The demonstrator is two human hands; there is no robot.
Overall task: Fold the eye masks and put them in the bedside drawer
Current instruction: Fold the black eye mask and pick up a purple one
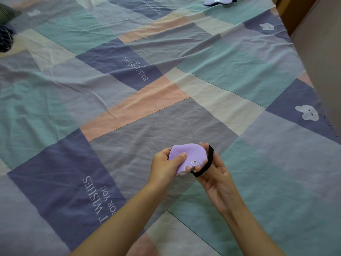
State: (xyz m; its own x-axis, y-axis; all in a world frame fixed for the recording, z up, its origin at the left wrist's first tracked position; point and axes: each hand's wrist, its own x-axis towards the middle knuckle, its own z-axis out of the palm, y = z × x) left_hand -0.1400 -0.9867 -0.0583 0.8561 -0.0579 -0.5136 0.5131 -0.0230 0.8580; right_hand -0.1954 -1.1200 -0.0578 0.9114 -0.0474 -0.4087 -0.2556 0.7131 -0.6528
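Lilac eye mask [186, 157], folded double, is held above the bed between both hands. The left thumb is pressed onto its upper face and the left hand's fingers [167, 151] are curled beneath its left edge, so that the left hand [166, 167] grips it. The mask's right edge and printed corner are pinched by the right hand [215, 174], whose fingers [202, 145] are curved behind the fabric. The black elastic strap [206, 164] is looped across the right palm. A patchwork bedsheet [129, 111], printed with "BEST WISHES FOR YOU" and white cat faces, is spread below. A second eye mask [219, 0] lies at the far edge, well apart.
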